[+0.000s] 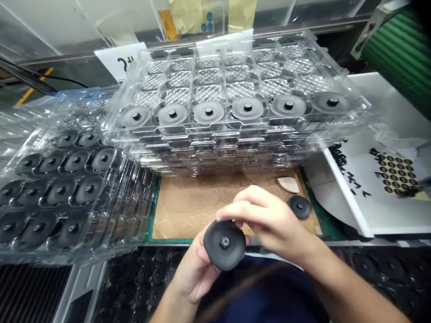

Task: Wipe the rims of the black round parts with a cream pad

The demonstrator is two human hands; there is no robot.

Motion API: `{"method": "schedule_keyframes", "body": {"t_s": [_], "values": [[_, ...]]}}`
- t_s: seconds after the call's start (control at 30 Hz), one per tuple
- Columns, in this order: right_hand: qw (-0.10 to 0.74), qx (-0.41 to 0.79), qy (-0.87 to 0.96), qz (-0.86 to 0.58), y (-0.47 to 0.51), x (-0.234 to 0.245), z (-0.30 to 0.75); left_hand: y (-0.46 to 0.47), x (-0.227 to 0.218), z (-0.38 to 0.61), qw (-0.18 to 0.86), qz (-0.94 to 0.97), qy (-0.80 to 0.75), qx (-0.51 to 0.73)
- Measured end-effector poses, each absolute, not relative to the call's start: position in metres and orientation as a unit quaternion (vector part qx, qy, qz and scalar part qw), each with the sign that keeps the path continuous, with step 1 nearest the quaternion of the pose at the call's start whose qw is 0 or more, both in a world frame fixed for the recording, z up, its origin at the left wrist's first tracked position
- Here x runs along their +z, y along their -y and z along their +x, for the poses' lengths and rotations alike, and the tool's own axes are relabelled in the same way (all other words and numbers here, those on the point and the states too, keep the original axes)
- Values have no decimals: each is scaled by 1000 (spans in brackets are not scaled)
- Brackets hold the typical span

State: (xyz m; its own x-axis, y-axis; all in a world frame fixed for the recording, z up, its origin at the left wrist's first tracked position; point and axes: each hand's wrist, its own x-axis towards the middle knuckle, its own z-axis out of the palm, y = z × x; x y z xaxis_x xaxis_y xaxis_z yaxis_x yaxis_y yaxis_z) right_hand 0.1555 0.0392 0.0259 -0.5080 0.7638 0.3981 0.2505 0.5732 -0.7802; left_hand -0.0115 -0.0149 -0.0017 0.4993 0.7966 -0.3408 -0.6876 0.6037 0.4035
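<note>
A black round disc with a central metal-tipped stud (224, 245) is held in front of me, low in the view. My left hand (193, 273) supports it from below and behind. My right hand (262, 217) reaches over from the right, its fingertips pressing on the disc's upper rim. A second black disc (299, 207) lies flat on the brown cardboard pad (198, 211), to the right of my right hand. Just beyond it lies a pale, rounded, partly folded piece (288, 184), possibly a peeled liner.
A stack of clear blister trays (215, 89) holds grey discs along its front row. Another clear tray stack (57, 179) holds black discs at left. At right, a white board carries a sheet of small black round pads (393, 172). Many black discs (141, 282) lie below the bench edge.
</note>
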Motion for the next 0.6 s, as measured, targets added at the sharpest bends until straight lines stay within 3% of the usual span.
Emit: {"method": "schedule_keyframes", "body": {"t_s": [0.13, 0.33, 0.4, 0.5, 0.6], "values": [[380, 414, 631, -535, -17, -16, 169, 18, -3, -19, 881, 92, -196, 420], [252, 503, 575, -594, 25, -60, 179, 19, 10, -15, 876, 75, -259, 401], [269, 478, 574, -609, 25, -48, 182, 20, 14, -13, 877, 89, -265, 390], [359, 381, 606, -599, 19, -6, 184, 21, 15, -9, 881, 113, -256, 381], [417, 288, 738, -446, 10, 35, 177, 22, 9, -4, 860, 148, -297, 388]]}}
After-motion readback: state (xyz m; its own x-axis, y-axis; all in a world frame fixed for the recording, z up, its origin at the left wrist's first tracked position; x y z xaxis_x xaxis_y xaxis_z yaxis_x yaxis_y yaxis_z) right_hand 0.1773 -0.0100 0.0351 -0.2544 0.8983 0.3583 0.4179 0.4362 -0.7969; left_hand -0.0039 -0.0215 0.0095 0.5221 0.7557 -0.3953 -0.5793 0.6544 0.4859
